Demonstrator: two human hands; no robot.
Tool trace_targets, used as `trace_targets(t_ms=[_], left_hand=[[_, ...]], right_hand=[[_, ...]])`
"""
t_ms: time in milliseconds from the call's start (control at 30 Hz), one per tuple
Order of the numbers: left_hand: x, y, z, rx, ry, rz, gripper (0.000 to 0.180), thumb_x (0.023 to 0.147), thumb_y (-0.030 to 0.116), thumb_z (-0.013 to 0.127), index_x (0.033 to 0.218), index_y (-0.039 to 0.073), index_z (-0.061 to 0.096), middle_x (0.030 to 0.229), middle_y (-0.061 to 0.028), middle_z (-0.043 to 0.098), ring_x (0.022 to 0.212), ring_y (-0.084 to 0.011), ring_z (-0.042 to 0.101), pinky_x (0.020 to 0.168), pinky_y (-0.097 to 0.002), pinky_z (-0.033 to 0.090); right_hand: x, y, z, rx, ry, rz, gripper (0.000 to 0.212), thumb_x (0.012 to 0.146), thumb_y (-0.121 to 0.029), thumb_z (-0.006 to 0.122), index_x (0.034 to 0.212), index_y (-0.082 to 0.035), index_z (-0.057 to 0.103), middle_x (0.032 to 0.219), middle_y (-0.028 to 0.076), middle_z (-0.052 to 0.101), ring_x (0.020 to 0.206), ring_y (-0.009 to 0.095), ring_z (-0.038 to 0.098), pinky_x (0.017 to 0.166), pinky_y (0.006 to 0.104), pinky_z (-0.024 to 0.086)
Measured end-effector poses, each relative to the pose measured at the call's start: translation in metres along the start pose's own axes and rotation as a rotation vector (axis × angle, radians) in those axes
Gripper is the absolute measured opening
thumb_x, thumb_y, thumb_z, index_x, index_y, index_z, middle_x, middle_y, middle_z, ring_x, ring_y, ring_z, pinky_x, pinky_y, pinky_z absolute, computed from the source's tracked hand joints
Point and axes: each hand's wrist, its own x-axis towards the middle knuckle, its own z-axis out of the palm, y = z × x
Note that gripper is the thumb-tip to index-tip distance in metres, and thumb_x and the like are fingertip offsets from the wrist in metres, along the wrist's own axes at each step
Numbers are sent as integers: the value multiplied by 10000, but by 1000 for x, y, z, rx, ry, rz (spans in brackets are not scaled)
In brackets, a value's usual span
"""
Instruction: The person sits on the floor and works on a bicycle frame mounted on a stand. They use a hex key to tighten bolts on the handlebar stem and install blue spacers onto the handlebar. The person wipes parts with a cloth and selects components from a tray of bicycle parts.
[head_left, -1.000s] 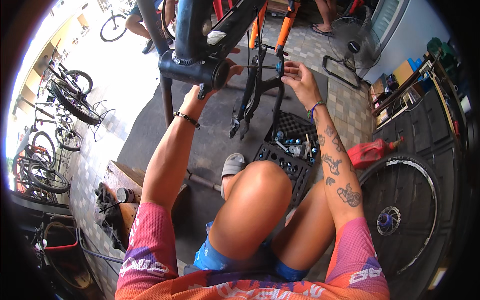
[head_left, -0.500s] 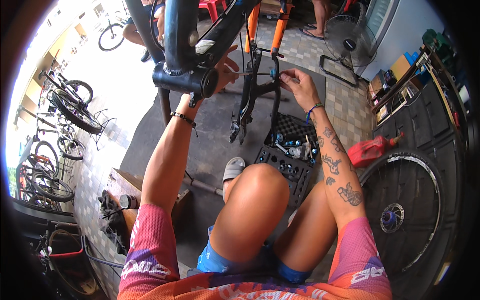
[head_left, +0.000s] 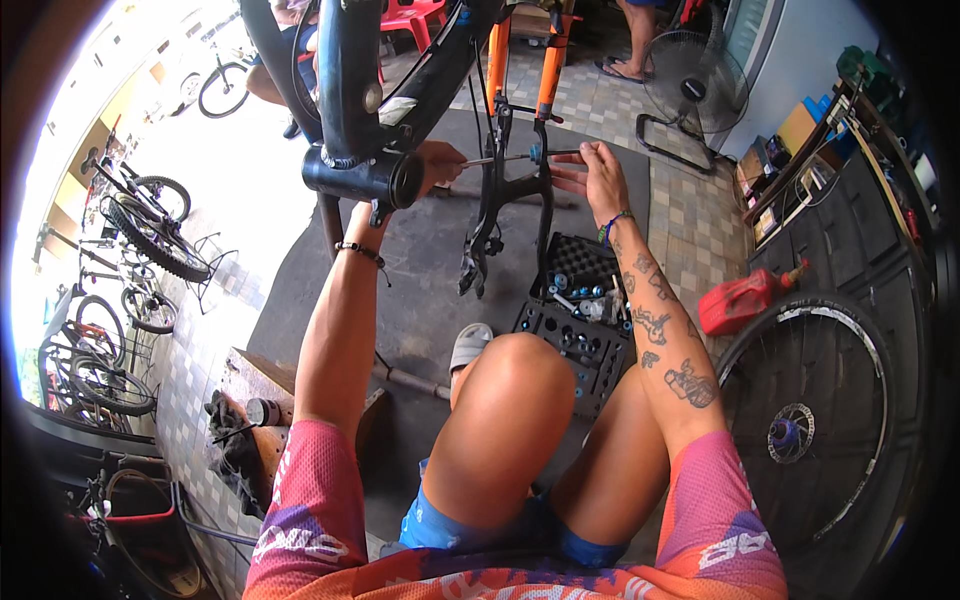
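A black bicycle frame (head_left: 348,95) hangs in front of me, its thick bottom bracket shell (head_left: 345,175) nearest. Beyond it stands a black rear swingarm (head_left: 520,187) with two legs. A thin metal rod (head_left: 490,160) runs across the swingarm, with a small blue round piece (head_left: 535,153) on it at the right leg. My left hand (head_left: 438,165), partly hidden behind the shell, is closed at the rod's left end. To the right of the swingarm, my right hand (head_left: 603,178) pinches the rod's darker right end between thumb and forefinger, other fingers stretched out.
Below the swingarm lies an open black foam tool case (head_left: 572,345) with blue and silver parts. A red fuel can (head_left: 745,298) and a bicycle wheel (head_left: 805,430) are at right. A fan (head_left: 692,90) stands far right; parked bicycles (head_left: 150,235) line the left. Other people's legs show behind.
My left hand's fingers have closed in at the rod's end from a more spread pose. The right hand has drawn slightly away from the blue piece, fingers straighter. The view has shifted slightly.
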Motion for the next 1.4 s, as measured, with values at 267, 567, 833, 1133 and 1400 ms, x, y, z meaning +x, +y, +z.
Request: trace_targets(t_ms=[267, 567, 833, 1133, 1400], left_hand=[[10, 3, 21, -179, 18, 6, 245, 1027, 157, 657, 1187, -9, 738, 921, -9, 700, 832, -94, 619, 778, -269, 527], [-19, 25, 60, -154, 873, 8, 217, 1027, 143, 666, 1192, 17, 729, 1038, -79, 758, 910, -147, 710, 804, -321, 568], [-29, 102, 163, -25, 503, -111, 800, 941, 126, 755, 1602, -60, 343, 1562, -288, 469, 1059, -299, 750, 855, -394, 629], [14, 103, 161, -67, 438, -303, 787, 923, 220, 753, 1537, -86, 368, 1349, -322, 632, 1217, -467, 664, 1024, -521, 542], [16, 90, 146, -179, 370, -306, 230, 1032, 182, 670, 1150, -15, 666, 912, -127, 774, 654, -227, 787, 463, -342, 577]], right_hand=[[-8, 23, 17, 229, -28, -22, 311, 1043, -391, 719, 1123, -90, 720, 1144, 83, 771, 1150, 213, 719, 1025, 377, 553], [-8, 15, 14, 310, 191, -3, 334, 1032, -392, 739, 1068, -61, 730, 1014, 81, 774, 966, 236, 785, 849, 350, 617], [1, 4, -34, 296, 242, 2, 277, 1065, -333, 696, 1126, -63, 698, 1071, 128, 782, 1042, 303, 781, 897, 398, 645], [-9, -11, -63, 232, 301, -31, 349, 1047, -363, 719, 1118, -23, 690, 1044, 141, 784, 988, 302, 795, 845, 370, 653], [-37, -10, -68, 292, 153, -4, 292, 1038, -316, 728, 1182, -63, 714, 1135, 106, 778, 1060, 248, 773, 862, 352, 637]])
